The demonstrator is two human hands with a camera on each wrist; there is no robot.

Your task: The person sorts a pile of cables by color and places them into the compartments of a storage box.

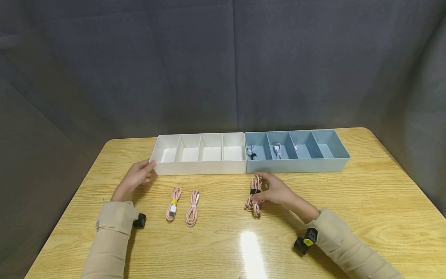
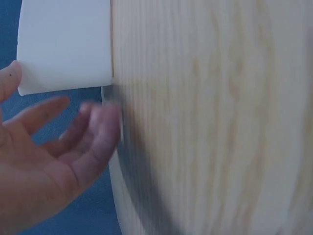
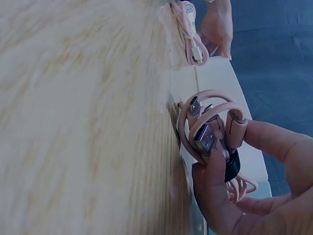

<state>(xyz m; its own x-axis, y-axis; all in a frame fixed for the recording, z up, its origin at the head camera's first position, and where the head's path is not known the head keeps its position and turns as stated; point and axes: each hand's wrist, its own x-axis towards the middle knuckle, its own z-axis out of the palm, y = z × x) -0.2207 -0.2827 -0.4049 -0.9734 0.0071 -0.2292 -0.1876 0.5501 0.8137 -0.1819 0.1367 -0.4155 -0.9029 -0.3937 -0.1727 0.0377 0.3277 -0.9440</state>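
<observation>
My right hand (image 1: 278, 190) pinches a coiled pink charging cable (image 1: 256, 181) wrapped with a black strap, just in front of the two boxes. In the right wrist view, thumb and fingers press on either side of the bundle, and its metal USB plug (image 3: 205, 139) shows. My left hand (image 1: 138, 175) is at the near left corner of the white divided box (image 1: 200, 168). Its thumb (image 2: 10, 81) touches the box edge in the left wrist view, while the other fingers are loosely bent and hold nothing.
Two coiled pink cables lie on the wooden table, one with a yellow tie (image 1: 174, 202), one with a white connector (image 1: 197, 198). A blue divided box (image 1: 296, 166) adjoins the white one; white cables (image 1: 277, 151) sit in its left compartments. Dark cloth (image 1: 195, 69) hangs behind.
</observation>
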